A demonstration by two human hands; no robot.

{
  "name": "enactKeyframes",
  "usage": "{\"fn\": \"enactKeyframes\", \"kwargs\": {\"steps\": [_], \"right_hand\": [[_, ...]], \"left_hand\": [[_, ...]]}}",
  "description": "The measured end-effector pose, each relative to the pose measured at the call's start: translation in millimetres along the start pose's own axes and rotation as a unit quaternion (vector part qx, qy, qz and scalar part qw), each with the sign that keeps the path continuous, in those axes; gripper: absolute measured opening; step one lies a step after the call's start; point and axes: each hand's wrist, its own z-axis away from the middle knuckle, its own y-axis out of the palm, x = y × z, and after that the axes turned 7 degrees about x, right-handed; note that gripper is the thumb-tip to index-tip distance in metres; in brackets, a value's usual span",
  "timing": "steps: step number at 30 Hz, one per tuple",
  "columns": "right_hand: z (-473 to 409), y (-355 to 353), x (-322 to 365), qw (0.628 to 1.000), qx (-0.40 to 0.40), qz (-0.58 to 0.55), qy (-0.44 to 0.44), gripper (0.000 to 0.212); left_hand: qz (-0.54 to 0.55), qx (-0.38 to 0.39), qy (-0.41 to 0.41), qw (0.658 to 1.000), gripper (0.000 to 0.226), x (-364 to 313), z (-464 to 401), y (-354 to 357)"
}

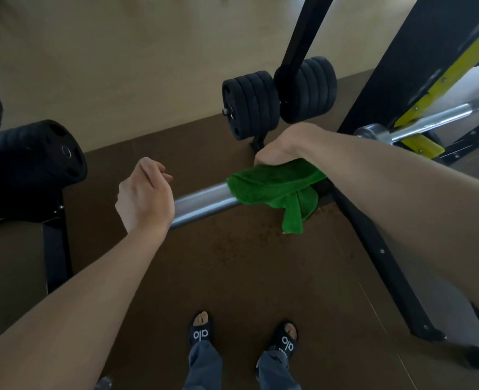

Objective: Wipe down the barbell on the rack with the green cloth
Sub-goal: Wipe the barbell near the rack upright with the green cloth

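The barbell's silver sleeve (204,201) runs across the middle of the view, rising to the right. A green cloth (275,184) is draped over the sleeve, one corner hanging below it. My right hand (280,147) grips the cloth from above, pressing it onto the bar. My left hand (145,195) covers the sleeve's free end with its fingers curled round it. Right of my forearm the collar and thinner shaft (435,118) lie on the rack's yellow hook (421,144).
Small black plates (249,105) hang on storage pegs beyond the bar. A large black plate (49,153) sits at the left. The rack's black base rail (387,263) runs along the floor at the right. My sandalled feet (201,330) stand on brown matting.
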Motion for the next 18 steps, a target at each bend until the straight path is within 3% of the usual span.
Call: {"fn": "enactKeyframes", "kwargs": {"steps": [4,6,9,11,13,15,18], "right_hand": [[0.1,-5.1,7.8,0.999,0.035,0.029,0.005,0.029],[2.1,3.6,9.1,1.000,-0.005,0.003,-0.010,0.033],[11.2,32.6,13.6,0.978,-0.205,0.028,-0.016,0.050],[11.5,61.7,25.2,0.924,-0.377,0.069,-0.015,0.056],[5.1,95.9,40.2,0.860,-0.509,0.028,-0.019,0.056],[-5.6,130.2,59.6,0.801,-0.595,-0.049,-0.049,0.047],[-19.9,156.1,87.5,0.770,-0.627,-0.051,-0.107,0.035]], "left_hand": [[0.004,-0.009,0.014,1.000,0.052,0.3,0.1,1.5],[0.000,-0.014,0.011,1.000,0.053,-3.0,0.3,1.2],[-0.010,-0.019,0.019,1.000,0.052,-4.4,3.1,1.2],[-0.025,-0.022,0.028,0.999,0.050,-6.5,4.1,1.0],[-0.050,-0.028,0.034,0.998,0.048,-8.6,4.5,2.6],[-0.076,-0.029,0.028,0.996,0.047,-9.3,3.9,3.7],[-0.118,-0.036,0.029,0.992,0.051,-10.3,4.6,4.3]]}}
